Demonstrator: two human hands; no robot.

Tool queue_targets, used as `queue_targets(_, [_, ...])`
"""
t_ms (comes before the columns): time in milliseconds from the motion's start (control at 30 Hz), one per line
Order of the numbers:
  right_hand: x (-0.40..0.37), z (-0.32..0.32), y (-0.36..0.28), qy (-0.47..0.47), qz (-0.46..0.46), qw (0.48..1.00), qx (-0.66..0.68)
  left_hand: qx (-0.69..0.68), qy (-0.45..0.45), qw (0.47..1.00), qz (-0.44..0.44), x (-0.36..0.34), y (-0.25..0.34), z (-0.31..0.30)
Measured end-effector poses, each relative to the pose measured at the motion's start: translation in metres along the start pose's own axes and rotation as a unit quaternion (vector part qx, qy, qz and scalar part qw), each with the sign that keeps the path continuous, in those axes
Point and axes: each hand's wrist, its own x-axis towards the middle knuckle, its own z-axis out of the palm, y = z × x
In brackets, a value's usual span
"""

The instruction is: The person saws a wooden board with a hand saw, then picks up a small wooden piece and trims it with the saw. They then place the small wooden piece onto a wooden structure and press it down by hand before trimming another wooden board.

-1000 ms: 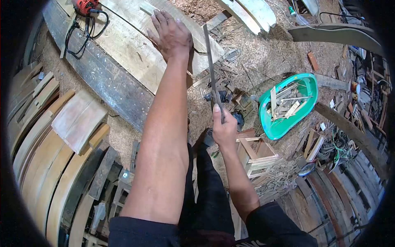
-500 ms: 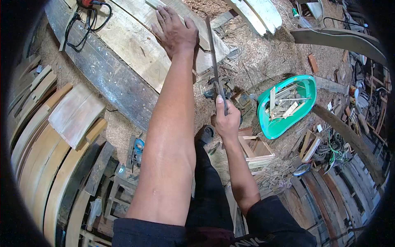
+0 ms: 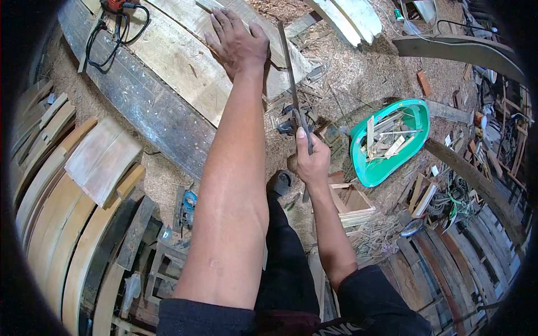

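Note:
My left hand lies with its fingers spread on a light wooden board at the top of the view, pressing a narrow piece of wood there. To its right, my right hand is wrapped round the handle of a long, thin, dark tool, which looks like a saw seen edge-on. The tool points up and slightly left, its upper part beside the board's right end. The exact contact between tool and wood cannot be made out.
A green tub of wood scraps stands at the right. A red power tool with a black cable sits at upper left. Curved planks are stacked at lower left. A blue tool and an open wooden box lie near my feet.
The view has shifted very slightly. My right hand and the tool have moved a little relative to the board; my left hand stays in place.

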Motion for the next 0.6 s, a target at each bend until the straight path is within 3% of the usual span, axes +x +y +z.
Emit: queue_targets(600, [-0.015,0.003,-0.003,0.014,0.005,1.000,-0.003,-0.011,-0.023,1.000,-0.001,0.001,0.002,-0.003])
